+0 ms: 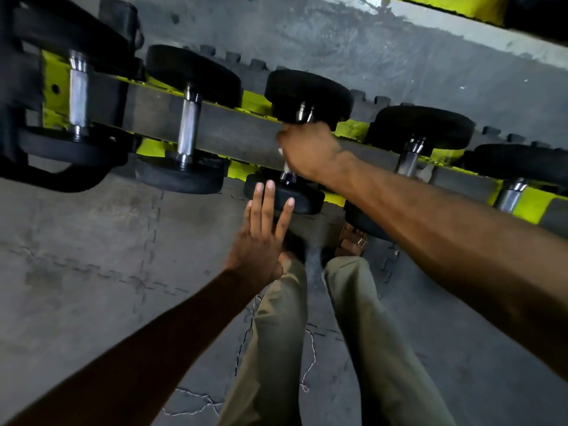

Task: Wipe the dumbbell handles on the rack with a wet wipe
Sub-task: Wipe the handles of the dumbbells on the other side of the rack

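Note:
A yellow and black rack (215, 130) runs across the head view and carries several black dumbbells with chrome handles. My right hand (307, 149) is curled round the handle of the middle dumbbell (307, 93); a small white edge of the wet wipe (280, 152) shows at my fingers. My left hand (261, 238) has straight fingers, and their tips press on the near weight (304, 201) of that same dumbbell. To the left stands a dumbbell with a bare chrome handle (188, 127), and further left another handle (78, 93). More dumbbells sit to the right (412, 155).
Grey interlocking floor mats (92, 256) lie under the rack. My legs in olive trousers (353, 333) and a sandalled foot (352, 241) stand just before the rack. A thin white string (310, 358) lies on the floor. A black frame (61, 29) stands at the far left.

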### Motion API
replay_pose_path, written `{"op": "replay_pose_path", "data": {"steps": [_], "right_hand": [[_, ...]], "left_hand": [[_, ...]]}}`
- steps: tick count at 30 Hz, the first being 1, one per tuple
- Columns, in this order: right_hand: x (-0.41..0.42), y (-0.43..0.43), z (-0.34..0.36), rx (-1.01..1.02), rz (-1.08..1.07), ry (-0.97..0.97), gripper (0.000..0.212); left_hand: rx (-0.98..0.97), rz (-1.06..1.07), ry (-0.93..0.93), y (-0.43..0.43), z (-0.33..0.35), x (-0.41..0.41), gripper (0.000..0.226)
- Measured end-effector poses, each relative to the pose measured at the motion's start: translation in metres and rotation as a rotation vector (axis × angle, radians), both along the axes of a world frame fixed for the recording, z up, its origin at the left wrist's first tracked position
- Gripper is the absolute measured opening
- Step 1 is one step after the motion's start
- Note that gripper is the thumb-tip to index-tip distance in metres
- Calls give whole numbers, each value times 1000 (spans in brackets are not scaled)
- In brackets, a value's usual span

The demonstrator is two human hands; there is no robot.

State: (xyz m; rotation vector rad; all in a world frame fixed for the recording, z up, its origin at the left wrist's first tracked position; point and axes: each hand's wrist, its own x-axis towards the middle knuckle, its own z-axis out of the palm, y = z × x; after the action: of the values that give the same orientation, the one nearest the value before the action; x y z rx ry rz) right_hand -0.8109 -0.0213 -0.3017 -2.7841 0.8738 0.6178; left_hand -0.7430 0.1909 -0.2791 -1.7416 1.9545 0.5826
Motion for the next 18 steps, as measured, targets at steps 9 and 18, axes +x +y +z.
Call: {"op": "replay_pose_path", "data": {"steps": [9, 18], "right_hand": [[60, 5, 6, 461, 137, 514, 11], [-8, -6, -10, 188, -138, -177, 22]], "left_hand": [[-44, -2, -9, 8, -6, 1, 122], [-57, -45, -18, 8, -4, 7, 132]]}}
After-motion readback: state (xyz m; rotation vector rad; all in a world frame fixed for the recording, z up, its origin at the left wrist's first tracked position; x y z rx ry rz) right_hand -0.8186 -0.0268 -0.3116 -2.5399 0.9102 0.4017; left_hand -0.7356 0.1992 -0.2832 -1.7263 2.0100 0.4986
